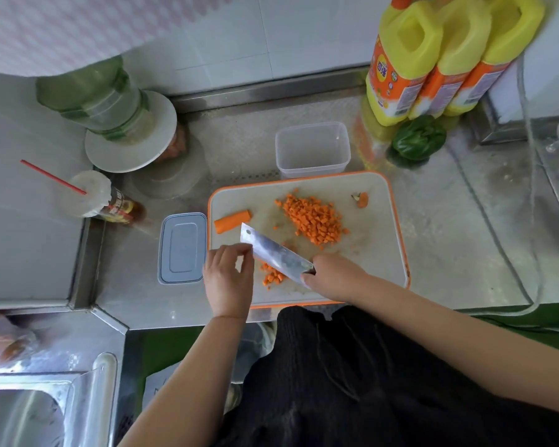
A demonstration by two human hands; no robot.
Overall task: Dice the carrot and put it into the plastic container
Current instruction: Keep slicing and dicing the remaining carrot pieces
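An orange-rimmed white cutting board (375, 253) holds a large heap of diced carrot (313, 219), a smaller scatter of dice (271, 276) under the cleaver, an uncut carrot piece (232, 220) at its left and the carrot end (363, 200) at the back right. My right hand (333, 277) grips the handle of a cleaver (276, 253), blade angled toward the back left. My left hand (228, 275) pinches the blade's front corner with fingertips. The empty clear plastic container (312, 150) stands just behind the board.
The container's lid (182, 248) lies left of the board. Behind are several yellow bottles (433, 56), a green pepper (418, 138), a green jar on a white plate (131, 133) and a cup with a red straw (88, 193). A sink (23, 411) is at the lower left.
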